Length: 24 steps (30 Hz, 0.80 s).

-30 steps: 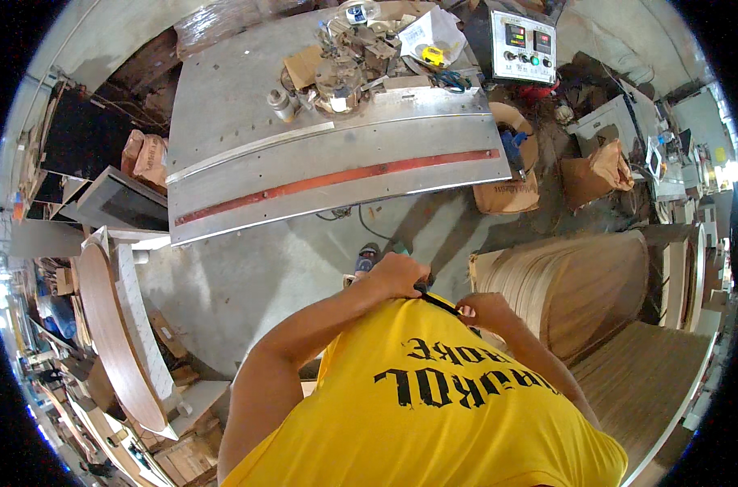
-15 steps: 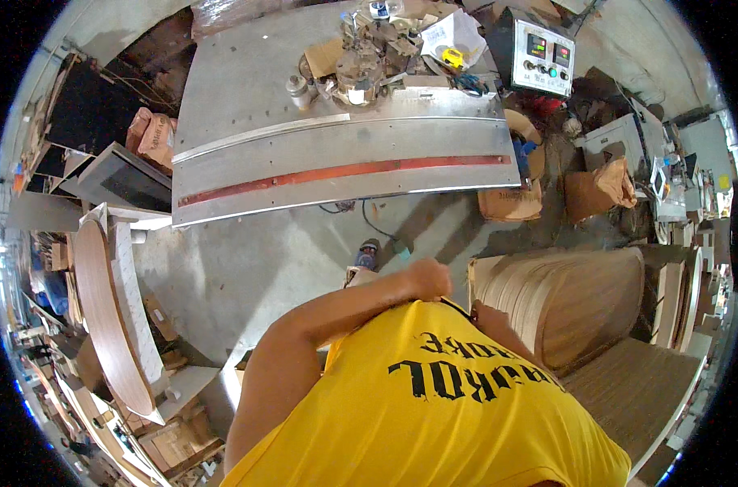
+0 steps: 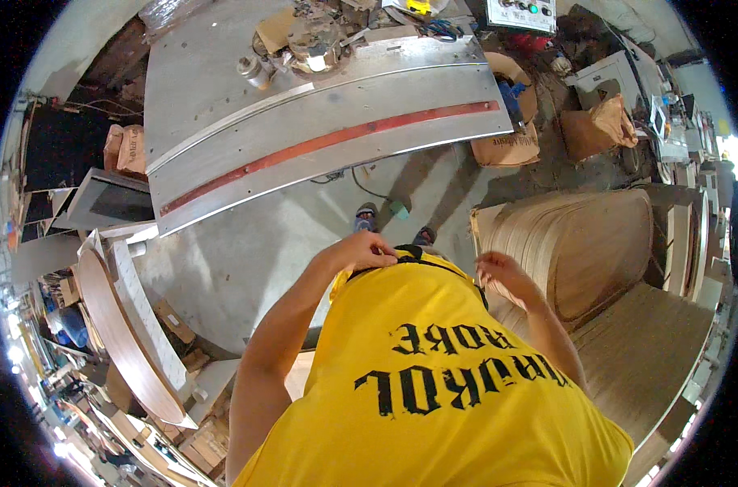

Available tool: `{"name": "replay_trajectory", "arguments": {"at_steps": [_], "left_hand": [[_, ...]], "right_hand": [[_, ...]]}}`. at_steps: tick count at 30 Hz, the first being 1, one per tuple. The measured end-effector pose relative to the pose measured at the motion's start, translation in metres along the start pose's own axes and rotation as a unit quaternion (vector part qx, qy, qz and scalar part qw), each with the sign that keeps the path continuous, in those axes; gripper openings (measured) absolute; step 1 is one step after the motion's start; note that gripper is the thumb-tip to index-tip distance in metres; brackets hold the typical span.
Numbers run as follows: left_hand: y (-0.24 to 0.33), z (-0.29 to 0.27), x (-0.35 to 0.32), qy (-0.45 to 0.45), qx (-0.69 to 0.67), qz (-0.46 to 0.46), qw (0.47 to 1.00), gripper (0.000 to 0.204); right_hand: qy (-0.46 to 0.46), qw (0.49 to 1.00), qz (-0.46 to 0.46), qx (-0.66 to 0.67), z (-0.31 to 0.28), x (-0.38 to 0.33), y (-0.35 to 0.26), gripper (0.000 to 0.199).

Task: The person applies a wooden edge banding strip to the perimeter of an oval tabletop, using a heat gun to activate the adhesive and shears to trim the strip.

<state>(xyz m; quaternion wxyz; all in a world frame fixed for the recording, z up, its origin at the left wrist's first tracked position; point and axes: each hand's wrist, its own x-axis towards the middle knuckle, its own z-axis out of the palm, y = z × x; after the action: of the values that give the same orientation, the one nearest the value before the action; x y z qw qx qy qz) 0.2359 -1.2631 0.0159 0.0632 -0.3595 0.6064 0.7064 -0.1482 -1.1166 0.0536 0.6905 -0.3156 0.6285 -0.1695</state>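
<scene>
At the lower hem of my yellow shirt (image 3: 458, 390), a black strap (image 3: 438, 261) runs round my waist. My left hand (image 3: 365, 250) is closed at the strap's left side, its fingertips pinching the strap. Across from it, my right hand (image 3: 507, 277) is raised just beyond the strap's right side. Its fingers are loosely bent and a little apart, with nothing visible in them. Part of the strap is hidden behind my left fingers.
Ahead stands a grey metal table (image 3: 328, 134) with a red strip (image 3: 328, 154) and a cluttered metal fixture (image 3: 312, 45). Stacked curved wooden panels (image 3: 600, 252) stand close on my right. A curved wood-faced board (image 3: 121, 333) lies at left. Brown paper bags (image 3: 598, 126) stand beyond the stack.
My left hand has moved left from the middle of the hem to the strap's left side. My right hand has come up and away from the waist. The view has shifted, with both feet showing.
</scene>
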Motion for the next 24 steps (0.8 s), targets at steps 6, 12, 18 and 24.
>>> {"name": "replay_trajectory", "arguments": {"at_steps": [6, 12, 18, 24], "left_hand": [[0.001, 0.002, 0.010, -0.011, 0.032, 0.024, 0.999, 0.032], [0.033, 0.008, 0.035, -0.048, 0.124, -0.085, 0.988, 0.058], [0.028, 0.008, 0.042, -0.066, 0.119, -0.038, 0.990, 0.056], [0.019, -0.001, 0.044, -0.040, 0.148, -0.026, 0.988, 0.049]], "right_hand": [[-0.042, 0.967, -0.149, -0.204, 0.027, 0.056, -0.049, 0.027], [-0.087, 0.838, -0.329, -0.426, 0.072, 0.089, -0.058, 0.031], [-0.007, 0.823, -0.329, -0.462, 0.068, 0.079, -0.066, 0.015], [0.037, 0.766, -0.389, -0.510, 0.090, 0.111, -0.072, 0.015]]}}
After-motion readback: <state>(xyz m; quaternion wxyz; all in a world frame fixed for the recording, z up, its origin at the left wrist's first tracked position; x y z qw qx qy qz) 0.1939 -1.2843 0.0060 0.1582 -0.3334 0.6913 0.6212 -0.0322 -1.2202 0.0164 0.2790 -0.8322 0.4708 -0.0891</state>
